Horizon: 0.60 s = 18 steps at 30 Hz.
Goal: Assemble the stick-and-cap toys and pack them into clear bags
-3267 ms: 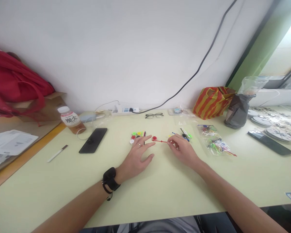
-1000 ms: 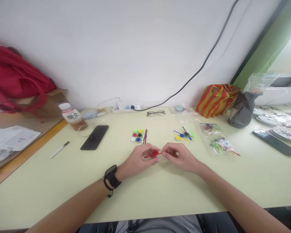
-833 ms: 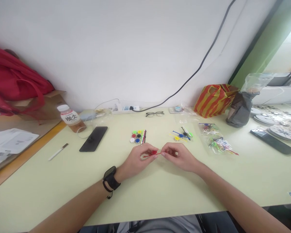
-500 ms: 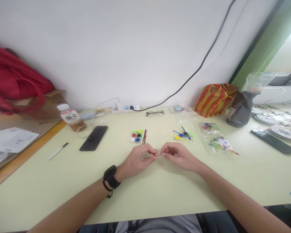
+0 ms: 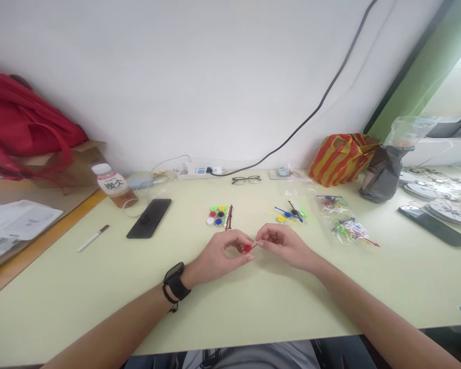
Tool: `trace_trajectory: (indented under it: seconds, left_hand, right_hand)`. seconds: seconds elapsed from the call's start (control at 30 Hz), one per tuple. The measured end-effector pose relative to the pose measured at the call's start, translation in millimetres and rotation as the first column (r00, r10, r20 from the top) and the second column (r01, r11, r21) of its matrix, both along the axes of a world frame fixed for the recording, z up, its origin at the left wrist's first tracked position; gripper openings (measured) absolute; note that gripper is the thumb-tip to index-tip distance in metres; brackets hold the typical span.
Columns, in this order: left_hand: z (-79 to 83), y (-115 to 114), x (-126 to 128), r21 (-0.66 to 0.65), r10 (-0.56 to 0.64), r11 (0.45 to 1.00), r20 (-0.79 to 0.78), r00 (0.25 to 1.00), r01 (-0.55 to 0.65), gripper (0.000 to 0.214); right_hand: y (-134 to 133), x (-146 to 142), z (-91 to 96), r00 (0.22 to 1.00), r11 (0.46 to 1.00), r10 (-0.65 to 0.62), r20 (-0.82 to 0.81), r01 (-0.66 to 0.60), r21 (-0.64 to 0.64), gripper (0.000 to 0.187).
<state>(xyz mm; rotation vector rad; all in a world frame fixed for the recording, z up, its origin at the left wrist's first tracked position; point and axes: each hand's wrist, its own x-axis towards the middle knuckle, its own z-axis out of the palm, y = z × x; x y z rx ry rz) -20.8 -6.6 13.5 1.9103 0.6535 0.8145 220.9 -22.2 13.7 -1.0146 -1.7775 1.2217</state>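
Note:
My left hand (image 5: pixel 225 254), with a black watch on its wrist, holds a small red plastic disc (image 5: pixel 247 248) at its fingertips. The thumb is parted a little below the disc. A thin red plastic arrow (image 5: pixel 254 245) runs from beside the disc to my right hand (image 5: pixel 286 247), whose thumb and index finger pinch its end. Whether arrow and disc are joined I cannot tell. Just beyond my hands lie several coloured discs (image 5: pixel 220 214) in rows, with thin plastic arrows (image 5: pixel 229 217) beside them. Farther right is a loose group of arrow-and-disc pieces (image 5: pixel 288 214).
Clear bags of coloured pieces (image 5: pixel 349 228) lie on the right, near a dark phone (image 5: pixel 434 225). Left are a black phone (image 5: pixel 149 219), a marker (image 5: pixel 93 238) and a drink bottle (image 5: pixel 114 185). Eyeglasses (image 5: pixel 246 180) and a power strip (image 5: pixel 200 172) sit by the wall.
The red disc has turned in my left fingers and shows its round face. My left thumb has moved down off the arrow. My right hand keeps its pinch, almost unmoved.

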Motion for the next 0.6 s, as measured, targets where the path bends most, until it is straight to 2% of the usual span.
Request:
trace_trajectory:
  seconds: [0.1,0.2,0.27,0.33,0.4,0.47,0.53,0.6]
  left_hand:
    - [1.8,-0.4,0.7,-0.108,-0.043,0.993,0.043,0.998,0.047,0.025]
    - [0.3,3.0,0.0,-0.168,0.000,0.986,0.101,0.995,0.017,0.027]
    - [-2.6,6.5,-1.1,-0.215,0.069,0.976,0.128,0.989,-0.040,0.030]
    - [-5.0,9.7,-2.2,-0.264,0.127,0.961,0.145,0.981,-0.085,0.031]
    - [-5.9,11.6,-3.1,-0.293,0.160,0.950,0.163,0.974,-0.107,0.030]
    - [-5.5,12.2,-3.3,-0.305,0.171,0.946,0.180,0.969,-0.111,0.031]
    - [-4.7,11.9,-3.1,-0.310,0.171,0.945,0.189,0.967,-0.107,0.031]
    - [-4.4,11.5,-2.7,-0.321,0.173,0.941,0.193,0.966,-0.104,0.030]
  right_hand:
    - [0.8,-0.2,-0.3,0.999,1.000,-0.017,-0.043,0.016,-0.019,0.025]
    - [-0.3,-0.1,-0.3,0.989,0.994,-0.112,-0.093,0.112,-0.005,0.039]
    - [-2.2,0.3,-0.2,0.976,0.978,-0.187,-0.113,0.196,0.071,0.047]
    - [-5.0,0.7,-0.2,0.967,0.951,-0.233,-0.105,0.250,0.182,0.047]
    - [-8.4,-0.2,-0.8,0.968,0.933,-0.236,-0.080,0.249,0.262,0.048]
    - [-11.9,-2.8,-1.9,0.977,0.936,-0.202,-0.060,0.211,0.280,0.055]
    - [-14.8,-6.2,-3.0,0.984,0.952,-0.165,-0.059,0.175,0.251,0.063]
    - [-15.9,-8.3,-3.6,0.984,0.966,-0.157,-0.078,0.170,0.197,0.058]
